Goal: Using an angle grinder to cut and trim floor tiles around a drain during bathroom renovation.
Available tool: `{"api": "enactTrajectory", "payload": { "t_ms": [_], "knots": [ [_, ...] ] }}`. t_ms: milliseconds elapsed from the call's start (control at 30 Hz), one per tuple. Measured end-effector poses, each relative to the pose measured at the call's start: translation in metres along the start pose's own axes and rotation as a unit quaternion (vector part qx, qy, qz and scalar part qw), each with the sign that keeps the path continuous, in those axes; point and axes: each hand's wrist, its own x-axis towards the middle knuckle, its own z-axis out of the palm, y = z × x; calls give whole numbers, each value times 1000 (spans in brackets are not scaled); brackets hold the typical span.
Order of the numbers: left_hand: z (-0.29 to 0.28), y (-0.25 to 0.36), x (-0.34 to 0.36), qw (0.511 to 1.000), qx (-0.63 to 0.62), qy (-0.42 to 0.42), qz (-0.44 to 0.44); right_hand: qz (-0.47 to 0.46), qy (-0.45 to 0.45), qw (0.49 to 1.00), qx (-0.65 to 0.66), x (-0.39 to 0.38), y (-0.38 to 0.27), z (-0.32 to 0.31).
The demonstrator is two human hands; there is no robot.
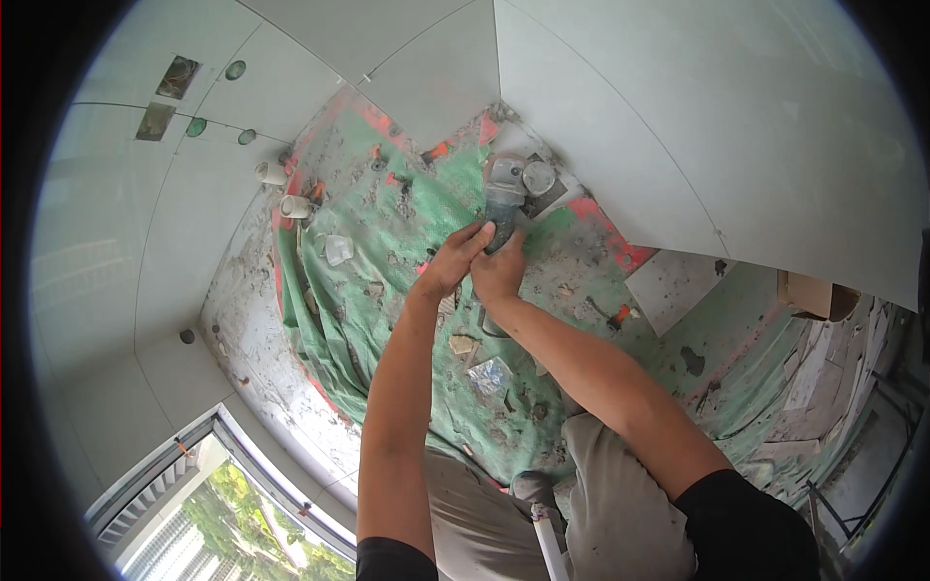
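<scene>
Both my arms reach forward, and my hands meet on the body of a dusty grey angle grinder (503, 190). My left hand (453, 261) is closed on its near end from the left side. Around the same part, my right hand (500, 269) is closed from the right. The grinder's head points away from me, close to the foot of the far wall. Just right of the head is a round, pale translucent thing (539, 177); whether it belongs to the tool I cannot tell. A dark grey flat piece (548, 198) lies below it.
Crumpled green sheeting (339, 290) covers the floor, strewn with rubble, orange tile clips and a clear plastic bag (490, 376). Large pale panels (697, 116) line the walls. Two white pipe stubs (295, 206) stand left. A cardboard box (819, 294) sits right; a cigarette (548, 544) juts in below.
</scene>
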Motion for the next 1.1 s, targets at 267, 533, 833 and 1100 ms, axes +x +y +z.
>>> {"api": "enactTrajectory", "payload": {
  "t_ms": [267, 533, 833, 1100],
  "knots": [
    [28, -41, -38, 990, -64, 84, 98, -60, -109, 989, -76, -14, 7, -37],
    [50, 17, -181, 886, 427, 104, 148, -176, -240, 939, -173, -58, 19, -201],
    [70, 73, 30, 684, 591, 196, 380, -100, -182, 949, -237, -94, 23, -378],
    [89, 71, 135, 636, 708, 104, 289, -43, -166, 953, -250, -122, 30, -425]
  ]
}}
